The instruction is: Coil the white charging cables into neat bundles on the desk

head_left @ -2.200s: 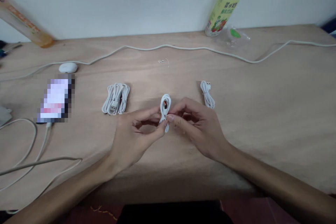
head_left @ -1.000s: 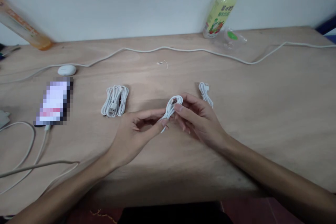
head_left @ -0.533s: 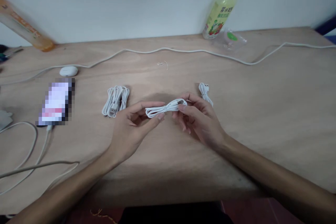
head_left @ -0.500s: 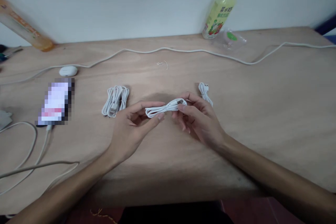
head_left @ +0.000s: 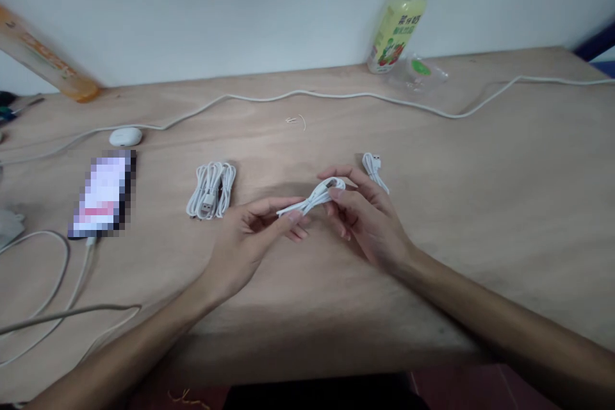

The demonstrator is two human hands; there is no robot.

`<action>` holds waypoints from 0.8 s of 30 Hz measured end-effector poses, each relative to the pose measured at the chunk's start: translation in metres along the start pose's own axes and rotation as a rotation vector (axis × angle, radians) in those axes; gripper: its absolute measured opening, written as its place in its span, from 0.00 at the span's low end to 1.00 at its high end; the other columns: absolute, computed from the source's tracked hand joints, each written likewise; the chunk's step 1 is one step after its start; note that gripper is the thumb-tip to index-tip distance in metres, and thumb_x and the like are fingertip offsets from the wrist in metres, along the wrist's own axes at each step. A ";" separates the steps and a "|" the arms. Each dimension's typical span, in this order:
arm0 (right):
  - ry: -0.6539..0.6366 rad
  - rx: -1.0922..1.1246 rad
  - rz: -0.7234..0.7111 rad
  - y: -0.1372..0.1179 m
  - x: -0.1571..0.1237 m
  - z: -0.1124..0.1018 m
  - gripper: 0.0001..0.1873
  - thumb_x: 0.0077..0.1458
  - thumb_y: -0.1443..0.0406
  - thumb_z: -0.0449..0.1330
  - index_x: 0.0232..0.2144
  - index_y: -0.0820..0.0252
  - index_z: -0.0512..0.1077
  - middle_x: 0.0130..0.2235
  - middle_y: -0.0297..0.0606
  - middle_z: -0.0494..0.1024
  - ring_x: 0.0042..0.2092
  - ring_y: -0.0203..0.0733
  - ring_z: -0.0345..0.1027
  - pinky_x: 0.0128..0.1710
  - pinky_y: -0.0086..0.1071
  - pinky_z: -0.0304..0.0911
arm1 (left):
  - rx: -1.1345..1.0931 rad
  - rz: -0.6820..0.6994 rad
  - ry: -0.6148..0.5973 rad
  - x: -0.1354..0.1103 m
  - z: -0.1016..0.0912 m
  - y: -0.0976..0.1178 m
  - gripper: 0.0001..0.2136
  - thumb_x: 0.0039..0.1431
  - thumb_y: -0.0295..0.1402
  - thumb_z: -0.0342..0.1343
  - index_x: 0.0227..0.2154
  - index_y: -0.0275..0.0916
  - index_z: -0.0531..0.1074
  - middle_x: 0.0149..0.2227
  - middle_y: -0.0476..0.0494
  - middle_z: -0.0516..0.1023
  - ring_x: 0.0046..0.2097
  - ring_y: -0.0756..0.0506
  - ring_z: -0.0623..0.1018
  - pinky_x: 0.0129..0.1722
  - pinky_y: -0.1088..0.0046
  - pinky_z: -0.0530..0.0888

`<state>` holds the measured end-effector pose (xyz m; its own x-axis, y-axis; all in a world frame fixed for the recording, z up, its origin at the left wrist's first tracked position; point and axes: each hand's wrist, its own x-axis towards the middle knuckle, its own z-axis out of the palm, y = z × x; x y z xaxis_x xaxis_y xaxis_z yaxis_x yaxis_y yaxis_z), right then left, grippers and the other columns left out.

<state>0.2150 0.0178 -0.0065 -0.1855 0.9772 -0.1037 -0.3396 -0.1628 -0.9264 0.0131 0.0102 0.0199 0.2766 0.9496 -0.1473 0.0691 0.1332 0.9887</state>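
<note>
A bundled white USB cable [head_left: 314, 197], tied at its middle, is held above the table between both hands. My left hand [head_left: 262, 224] pinches its left end between thumb and fingers. At the right end, my right hand [head_left: 362, 208] grips the loops by the metal plug, with the thumb in front. The bundle slants up to the right. Beyond my left hand lies a group of coiled white cables [head_left: 211, 191] with a USB plug showing. Another small coiled cable [head_left: 375, 172] lies just past my right hand.
A long white cord [head_left: 355, 95] crosses the wooden table [head_left: 456, 218]. At left are a phone [head_left: 103, 192] plugged into a cable, a white earbud case [head_left: 125, 136] and an orange bottle [head_left: 52, 64]. A yellow-green bottle [head_left: 396, 29] and clear plastic packaging [head_left: 419, 72] stand by the wall.
The held cable bundle has tilted, its right end higher and its left end lower. My left fingers have shifted beneath it. Both hands keep hold; the view has moved slightly.
</note>
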 end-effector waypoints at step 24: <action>-0.169 -0.022 -0.007 0.002 -0.003 0.003 0.14 0.68 0.55 0.66 0.45 0.60 0.76 0.28 0.31 0.83 0.18 0.28 0.60 0.17 0.25 0.53 | 0.059 0.149 0.232 0.000 0.003 -0.003 0.06 0.53 0.29 0.75 0.34 0.43 0.86 0.31 0.51 0.89 0.33 0.48 0.87 0.36 0.77 0.83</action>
<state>0.2122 0.0136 -0.0074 -0.3366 0.9409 -0.0363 -0.3214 -0.1511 -0.9348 0.0159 0.0088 0.0167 0.0619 0.9979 0.0164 0.1014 -0.0226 0.9946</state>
